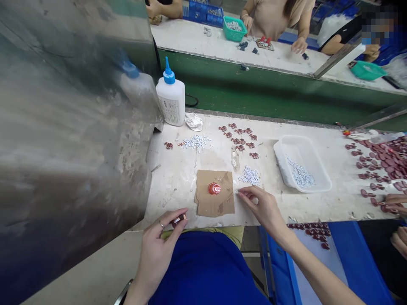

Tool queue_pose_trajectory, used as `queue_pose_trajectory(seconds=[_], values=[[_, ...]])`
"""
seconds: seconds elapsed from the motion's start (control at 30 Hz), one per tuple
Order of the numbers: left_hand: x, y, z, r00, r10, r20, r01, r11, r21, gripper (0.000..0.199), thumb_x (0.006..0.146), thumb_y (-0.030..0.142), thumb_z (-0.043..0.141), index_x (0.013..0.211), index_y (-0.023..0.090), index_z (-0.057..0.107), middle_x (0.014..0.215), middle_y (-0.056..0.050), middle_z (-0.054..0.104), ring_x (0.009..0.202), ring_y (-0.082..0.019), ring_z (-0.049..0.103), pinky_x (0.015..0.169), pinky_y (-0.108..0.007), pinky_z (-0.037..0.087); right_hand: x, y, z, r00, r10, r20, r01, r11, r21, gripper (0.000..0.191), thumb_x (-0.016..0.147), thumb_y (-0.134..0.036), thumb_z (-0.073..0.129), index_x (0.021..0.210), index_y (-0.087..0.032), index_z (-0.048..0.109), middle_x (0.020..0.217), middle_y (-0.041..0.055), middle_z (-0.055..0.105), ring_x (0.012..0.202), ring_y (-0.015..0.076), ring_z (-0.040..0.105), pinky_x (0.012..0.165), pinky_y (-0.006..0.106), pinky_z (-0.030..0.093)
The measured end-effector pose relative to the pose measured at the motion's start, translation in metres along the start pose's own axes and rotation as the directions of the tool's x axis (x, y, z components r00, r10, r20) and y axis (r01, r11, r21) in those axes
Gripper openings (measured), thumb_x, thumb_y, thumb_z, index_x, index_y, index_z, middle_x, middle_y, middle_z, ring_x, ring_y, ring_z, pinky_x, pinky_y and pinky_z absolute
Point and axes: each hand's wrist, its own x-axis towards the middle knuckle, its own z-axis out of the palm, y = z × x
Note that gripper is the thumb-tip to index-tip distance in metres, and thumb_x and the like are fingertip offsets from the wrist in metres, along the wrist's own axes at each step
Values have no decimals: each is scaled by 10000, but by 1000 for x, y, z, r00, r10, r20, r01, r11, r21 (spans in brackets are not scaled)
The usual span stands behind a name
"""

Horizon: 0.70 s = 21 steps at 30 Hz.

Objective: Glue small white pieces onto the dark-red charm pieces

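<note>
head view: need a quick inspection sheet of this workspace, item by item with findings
Surface: pale worktable, scuffed and stained.
Job's things: dark red piece held; cardboard bearing a glossy red-orange round thing; pile of small white pieces nearby.
Clutter: crumpled white wad beside a blue-capped bottle.
Hands: left hand pinches the dark red piece; right hand has a white speck at its fingertips, grip unclear.
Cables: dark cord-like loop behind the bottle.
Surroundings: metal panel at left; co-workers at the bench opposite and at right.
</note>
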Motion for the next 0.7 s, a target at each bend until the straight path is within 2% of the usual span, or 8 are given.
queue_pose_trajectory(seconds=[0.1,0.17,0.23,0.3,0.37,0.5,0.7], values=[[4,2,1,997,80,2,-80,995,61,185,940,277,705,1107,304,781,978,2,711,813,-62,675,785,-108,551,0,1,6,1000,-22,12,22,1000,15,233,1045,-364,548,991,-212,717,876,69,720,767,223,703,686,360,583],[6,1,2,994,113,-7,-112,990,91,188,950,265,699,1111,318,780,1008,-2,663,892,-63,665,816,-101,538,1,4,5,998,-51,32,50,999,18,241,1055,-338,523,1002,-225,728,930,73,722,840,235,707,730,373,579],[8,0,1,991,137,-5,-136,985,106,184,956,259,695,1109,323,776,1031,2,659,955,-67,672,843,-100,537,2,7,-1,996,-72,44,71,997,15,252,1065,-320,498,1048,-244,738,1016,75,732,928,248,711,792,391,575],[8,-2,0,988,155,15,-156,982,109,197,958,248,697,1126,328,759,1027,25,689,935,-59,684,862,-103,541,2,10,-6,997,-66,29,66,998,6,255,1072,-318,488,1107,-252,732,1081,76,735,985,256,713,832,400,573],[9,-3,-2,985,170,22,-172,979,111,220,956,230,701,1147,332,738,1037,54,725,911,-46,698,899,-103,540,0,10,-8,999,-32,-12,32,999,-9,244,1069,-337,505,1097,-236,725,1041,79,738,937,253,723,797,392,577],[10,-4,-5,982,189,5,-188,974,125,218,944,205,713,1130,317,732,1067,70,746,939,-43,706,945,-105,534,-7,9,1,994,47,-101,-51,998,-34,269,1046,-407,560,952,-210,718,876,75,726,763,244,714,695,382,567],[15,-2,-4,976,217,18,-217,967,136,218,946,190,708,1136,292,736,1073,33,718,934,-62,689,906,-141,550,-6,7,11,991,68,-118,-72,997,-24,310,1050,-425,529,929,-212,719,862,79,716,772,250,704,696,397,561]])
